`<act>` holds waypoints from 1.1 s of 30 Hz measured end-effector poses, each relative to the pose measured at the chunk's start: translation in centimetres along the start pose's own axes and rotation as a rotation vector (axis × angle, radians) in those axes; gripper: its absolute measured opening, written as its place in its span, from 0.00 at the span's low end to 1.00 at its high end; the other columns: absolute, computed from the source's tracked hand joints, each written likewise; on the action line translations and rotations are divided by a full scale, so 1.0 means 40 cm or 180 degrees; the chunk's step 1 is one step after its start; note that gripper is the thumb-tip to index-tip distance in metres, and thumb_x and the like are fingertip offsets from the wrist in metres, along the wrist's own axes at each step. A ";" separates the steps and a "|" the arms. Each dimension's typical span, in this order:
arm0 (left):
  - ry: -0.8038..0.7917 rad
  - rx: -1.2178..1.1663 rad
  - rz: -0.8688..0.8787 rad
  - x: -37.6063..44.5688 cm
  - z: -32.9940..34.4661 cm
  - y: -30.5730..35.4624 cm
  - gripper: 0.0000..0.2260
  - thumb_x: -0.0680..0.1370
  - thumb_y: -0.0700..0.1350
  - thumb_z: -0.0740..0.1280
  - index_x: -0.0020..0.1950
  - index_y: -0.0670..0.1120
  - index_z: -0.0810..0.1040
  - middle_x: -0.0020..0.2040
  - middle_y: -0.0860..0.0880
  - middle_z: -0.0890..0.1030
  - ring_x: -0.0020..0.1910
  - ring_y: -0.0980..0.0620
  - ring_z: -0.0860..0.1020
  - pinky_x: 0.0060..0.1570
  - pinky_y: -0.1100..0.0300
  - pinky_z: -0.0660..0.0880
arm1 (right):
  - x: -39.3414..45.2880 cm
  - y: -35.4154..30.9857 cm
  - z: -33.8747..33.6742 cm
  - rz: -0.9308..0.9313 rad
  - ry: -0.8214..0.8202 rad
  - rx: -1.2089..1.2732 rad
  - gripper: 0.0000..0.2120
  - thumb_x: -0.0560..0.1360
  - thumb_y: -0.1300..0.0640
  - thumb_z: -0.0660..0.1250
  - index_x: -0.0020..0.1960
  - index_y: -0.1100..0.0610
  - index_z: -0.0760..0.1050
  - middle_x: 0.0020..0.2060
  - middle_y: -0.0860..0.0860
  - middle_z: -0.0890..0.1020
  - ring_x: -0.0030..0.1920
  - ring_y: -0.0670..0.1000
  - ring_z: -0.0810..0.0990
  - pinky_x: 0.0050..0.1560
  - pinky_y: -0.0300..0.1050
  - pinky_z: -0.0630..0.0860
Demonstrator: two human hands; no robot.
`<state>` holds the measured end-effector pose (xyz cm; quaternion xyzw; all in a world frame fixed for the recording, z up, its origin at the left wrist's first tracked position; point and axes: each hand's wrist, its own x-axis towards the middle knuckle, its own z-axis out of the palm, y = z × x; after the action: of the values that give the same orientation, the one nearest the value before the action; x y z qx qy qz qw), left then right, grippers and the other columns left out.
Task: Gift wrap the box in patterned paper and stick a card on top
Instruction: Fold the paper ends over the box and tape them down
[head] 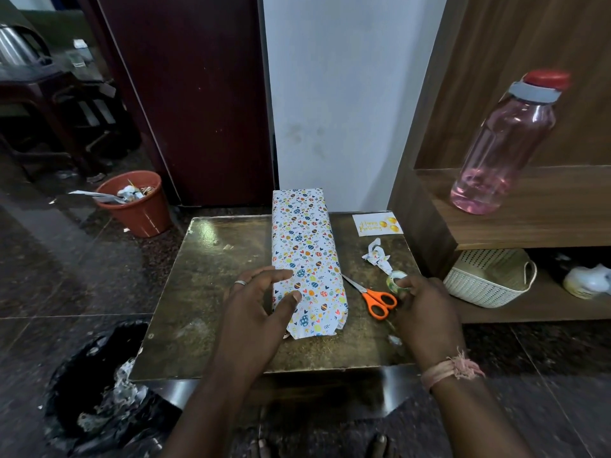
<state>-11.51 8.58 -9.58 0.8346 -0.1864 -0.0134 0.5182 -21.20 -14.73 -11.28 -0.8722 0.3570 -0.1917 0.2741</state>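
Wrapped box (305,256) under left hand (261,302), right hand (425,312) beside.

Dim indoor light; floor (66,259) is dark glossy speckled stone tile, with a white wall (347,94) straight ahead and a dark maroon door (198,94) to its left. Low worn brown tabletop (215,292) sits centre, wood-grain shelf unit (529,209) on the right carrying a pink bottle (506,147) with a red cap, a cream basket (489,282) on the shelf below. Orange waste bin (139,206) stands on the floor by the door, black bin bag (99,391) at lower left, dark plastic chair (49,110) with a steel kettle (16,44) at far left.
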 end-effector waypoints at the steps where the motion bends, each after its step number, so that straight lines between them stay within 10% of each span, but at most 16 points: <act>1: 0.0008 -0.0125 -0.0037 -0.001 0.001 0.006 0.10 0.76 0.50 0.75 0.56 0.61 0.83 0.59 0.60 0.81 0.57 0.58 0.79 0.57 0.55 0.77 | 0.002 -0.005 -0.001 0.0005 0.0062 0.0235 0.13 0.74 0.68 0.67 0.54 0.53 0.82 0.50 0.55 0.78 0.49 0.57 0.81 0.51 0.45 0.75; 6: -0.0042 -0.0752 -0.0233 -0.010 0.001 0.050 0.09 0.78 0.46 0.74 0.54 0.59 0.85 0.41 0.51 0.83 0.40 0.56 0.82 0.35 0.70 0.74 | -0.016 -0.087 -0.013 -0.0245 -0.0207 0.1814 0.10 0.78 0.65 0.69 0.48 0.49 0.80 0.41 0.45 0.83 0.42 0.41 0.81 0.48 0.38 0.75; 15: -0.0391 -0.1758 -0.0213 -0.010 0.020 0.068 0.18 0.80 0.40 0.69 0.69 0.52 0.79 0.62 0.57 0.84 0.62 0.54 0.82 0.62 0.52 0.79 | -0.100 -0.180 0.007 -0.0912 -0.1195 0.2803 0.07 0.79 0.64 0.69 0.51 0.53 0.80 0.41 0.48 0.82 0.44 0.46 0.79 0.48 0.40 0.76; 26: -0.0102 -0.1690 -0.0170 -0.001 0.014 0.049 0.12 0.80 0.36 0.69 0.61 0.47 0.84 0.53 0.49 0.87 0.50 0.45 0.86 0.53 0.50 0.83 | -0.119 -0.197 0.011 -0.0838 -0.1321 0.2964 0.05 0.76 0.52 0.70 0.51 0.50 0.82 0.41 0.54 0.83 0.40 0.48 0.79 0.43 0.43 0.76; 33: -0.0101 -0.1069 0.0112 -0.014 0.016 0.064 0.13 0.80 0.38 0.70 0.59 0.53 0.85 0.48 0.54 0.87 0.42 0.57 0.84 0.44 0.67 0.76 | -0.105 -0.197 0.012 -0.0555 -0.1067 0.3173 0.06 0.79 0.59 0.68 0.50 0.56 0.84 0.30 0.40 0.81 0.34 0.39 0.78 0.38 0.32 0.72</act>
<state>-12.94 7.23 -7.76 0.7326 -0.2043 -0.0485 0.6475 -19.70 -6.82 -7.40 -0.6813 0.1002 -0.2181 0.6916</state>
